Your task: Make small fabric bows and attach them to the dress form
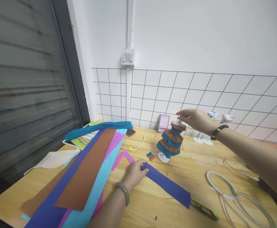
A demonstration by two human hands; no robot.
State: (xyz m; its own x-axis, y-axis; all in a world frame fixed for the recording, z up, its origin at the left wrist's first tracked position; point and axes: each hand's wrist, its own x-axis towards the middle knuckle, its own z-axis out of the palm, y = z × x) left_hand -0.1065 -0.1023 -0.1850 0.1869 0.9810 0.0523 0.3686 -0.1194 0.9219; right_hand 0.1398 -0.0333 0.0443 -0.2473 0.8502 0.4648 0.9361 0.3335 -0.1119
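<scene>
At the wooden table (190, 175), my left hand (134, 174) pinches a blue strip (168, 186) by one end; beyond it, my right hand (195, 118) has fingertips together on the top of a tilted, ruffled stack (171, 144). Both should handle light, soft, easily creased; ends are safest. My fingers hide the stack's tip; the strip apparently covers the cutter's (203, 208) nose.

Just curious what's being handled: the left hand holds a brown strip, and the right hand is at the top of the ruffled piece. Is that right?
Not quite: in the head view, the strip in the left hand is dark blue, not brown. The right hand is indeed at the top of the ruffled piece.
</scene>
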